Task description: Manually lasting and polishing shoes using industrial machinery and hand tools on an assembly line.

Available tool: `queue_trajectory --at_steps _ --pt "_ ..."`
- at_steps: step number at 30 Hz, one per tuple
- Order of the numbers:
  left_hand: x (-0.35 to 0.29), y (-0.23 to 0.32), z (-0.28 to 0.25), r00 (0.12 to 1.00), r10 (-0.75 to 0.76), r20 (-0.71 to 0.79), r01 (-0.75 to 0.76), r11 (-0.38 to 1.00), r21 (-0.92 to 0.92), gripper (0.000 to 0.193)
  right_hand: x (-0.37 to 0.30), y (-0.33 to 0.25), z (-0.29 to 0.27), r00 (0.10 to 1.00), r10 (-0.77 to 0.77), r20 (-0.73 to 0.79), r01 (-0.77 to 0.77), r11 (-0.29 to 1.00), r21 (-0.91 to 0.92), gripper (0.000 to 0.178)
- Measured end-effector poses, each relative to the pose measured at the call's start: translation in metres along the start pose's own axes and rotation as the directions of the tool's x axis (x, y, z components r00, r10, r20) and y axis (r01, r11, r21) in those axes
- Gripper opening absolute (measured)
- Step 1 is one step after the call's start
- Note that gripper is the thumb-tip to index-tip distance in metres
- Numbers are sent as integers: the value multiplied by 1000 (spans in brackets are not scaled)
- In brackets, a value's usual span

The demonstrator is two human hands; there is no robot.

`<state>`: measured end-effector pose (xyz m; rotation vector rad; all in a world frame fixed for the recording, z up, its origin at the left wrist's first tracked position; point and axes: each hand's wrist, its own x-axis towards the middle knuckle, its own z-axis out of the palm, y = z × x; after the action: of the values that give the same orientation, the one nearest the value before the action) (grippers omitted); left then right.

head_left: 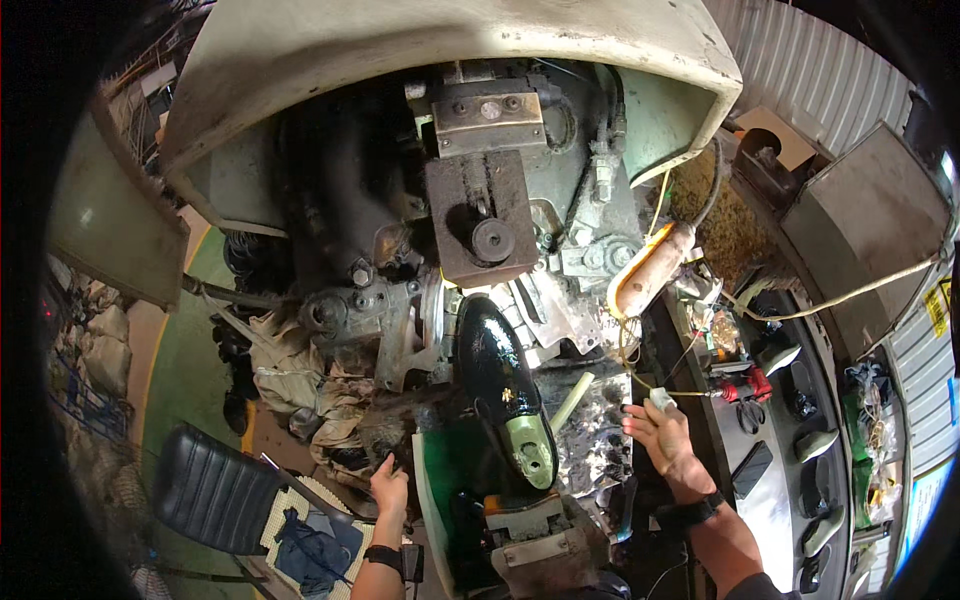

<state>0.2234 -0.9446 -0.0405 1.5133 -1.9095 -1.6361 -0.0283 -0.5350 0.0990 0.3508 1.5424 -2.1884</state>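
Observation:
A glossy black shoe upper (492, 350) sits in the middle of the machine, stretched over a pale green last (530, 450) whose end faces me. My left hand (390, 488) is to the left of the shoe, apart from it, thumb raised and fingers loosely bent, with nothing visible in it. To the right of the shoe, my right hand (662, 440) is open with its fingers stretched out. A small white piece (661, 398) shows at its upper edge; whether the hand touches it I cannot tell.
Above the shoe is the dark machine head block (480, 215), under a large cream hood (450, 30). A lit work lamp (650, 272) hangs at the right. Several lasts stand along the right bench, near a red tool (742, 385). A black chair (215, 490) stands at lower left.

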Motion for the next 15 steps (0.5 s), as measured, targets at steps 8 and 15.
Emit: queue_trajectory --at_steps 8,15 --pt "-17 -5 -17 980 -160 -118 188 940 284 48 -27 -9 -59 991 -42 -127 43 999 9 36" --pt "-37 -13 -4 869 452 -201 -293 798 527 39 -27 9 -102 986 -40 -159 50 997 62 29"
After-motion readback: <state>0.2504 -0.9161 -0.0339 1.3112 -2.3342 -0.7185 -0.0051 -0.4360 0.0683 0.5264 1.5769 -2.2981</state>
